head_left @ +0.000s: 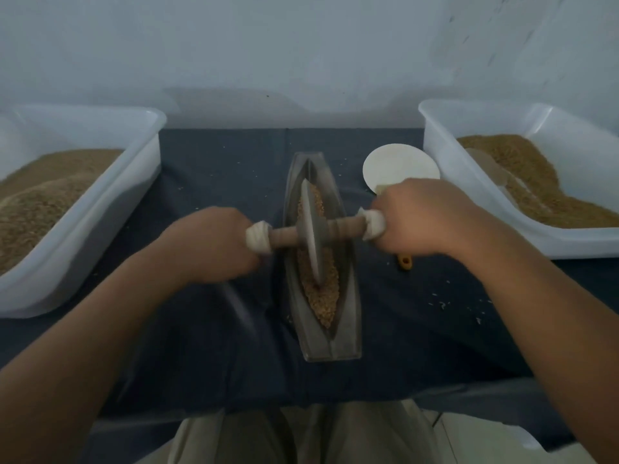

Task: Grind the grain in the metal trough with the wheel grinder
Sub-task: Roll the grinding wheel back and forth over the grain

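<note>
A long boat-shaped metal trough (348, 333) lies lengthways on the dark blue cloth in front of me. Brown grain (326, 308) fills its groove. The wheel grinder (313, 234), a grey metal disc on a wooden axle, stands upright in the groove near the trough's middle. My left hand (209, 244) grips the axle's cloth-wrapped left end. My right hand (420, 217) grips the cloth-wrapped right end. Both fists sit level on either side of the trough.
A white plastic tub (83, 236) of grain stands at the left and another white tub (445, 169) of grain at the right. A pale round disc (398, 167) lies behind my right hand. A small yellow object (404, 262) peeks out under it. Loose bits dot the cloth.
</note>
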{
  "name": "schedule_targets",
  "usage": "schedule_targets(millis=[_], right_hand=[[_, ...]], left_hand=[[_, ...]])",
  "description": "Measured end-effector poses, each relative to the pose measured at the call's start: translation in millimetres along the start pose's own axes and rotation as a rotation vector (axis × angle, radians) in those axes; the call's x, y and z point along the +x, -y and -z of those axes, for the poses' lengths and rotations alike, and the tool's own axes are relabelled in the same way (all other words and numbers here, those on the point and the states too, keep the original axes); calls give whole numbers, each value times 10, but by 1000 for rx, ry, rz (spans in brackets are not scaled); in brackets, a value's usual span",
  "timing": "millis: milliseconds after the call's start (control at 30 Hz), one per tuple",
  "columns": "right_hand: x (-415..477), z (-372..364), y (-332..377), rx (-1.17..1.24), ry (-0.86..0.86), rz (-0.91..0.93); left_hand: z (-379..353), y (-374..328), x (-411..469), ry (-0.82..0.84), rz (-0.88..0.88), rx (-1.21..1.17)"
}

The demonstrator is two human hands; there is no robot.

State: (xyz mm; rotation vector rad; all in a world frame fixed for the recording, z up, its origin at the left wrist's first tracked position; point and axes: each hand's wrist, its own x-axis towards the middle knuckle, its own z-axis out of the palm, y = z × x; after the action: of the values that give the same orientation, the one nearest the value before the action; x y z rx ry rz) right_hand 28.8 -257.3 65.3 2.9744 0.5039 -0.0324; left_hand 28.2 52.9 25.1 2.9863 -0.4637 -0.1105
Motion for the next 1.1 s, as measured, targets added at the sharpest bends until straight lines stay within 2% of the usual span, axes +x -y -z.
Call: schedule_targets(millis=[133, 233, 367, 433, 533, 667, 733, 800, 867, 900, 1000, 1067, 1100], right_hand=[[543, -145, -71, -23, -110, -166], [622, -219, -98, -13, -165, -182], [99, -169, -135, 77, 21, -43], [-215, -152, -134, 140, 67, 9], [-157, -218, -109, 99, -45, -25], [437, -245, -60, -46, -239, -154], [628, -207, -88, -60, -249, -172], [618, -149, -92, -60, -244, -146], [417, -97, -78, -33, -163, -85], [258, -66, -84, 2, -68, -47], [-199, -3, -111, 224, 309, -34], [-244, -47, -125, 274, 349, -61], [-175, -89, -118, 230, 267, -72]], left_hand=[[137, -109, 482, -292, 150, 211], [257, -170, 577, -238, 123, 190], [271, -135, 162, 26, -21, 145], [200, -99, -62, 74, -68, 127], [89, -85, -4, -95, -20, 150], [80, -102, 468, -334, 134, 214], [87, -90, 583, -341, 159, 180], [84, -86, 543, -278, 151, 137], [93, -70, 366, -161, 97, 95], [94, -59, 236, -109, 54, 82], [63, -34, -120, -140, -92, 119], [30, -30, -123, -179, -99, 154], [29, -30, -45, -180, -68, 153]])
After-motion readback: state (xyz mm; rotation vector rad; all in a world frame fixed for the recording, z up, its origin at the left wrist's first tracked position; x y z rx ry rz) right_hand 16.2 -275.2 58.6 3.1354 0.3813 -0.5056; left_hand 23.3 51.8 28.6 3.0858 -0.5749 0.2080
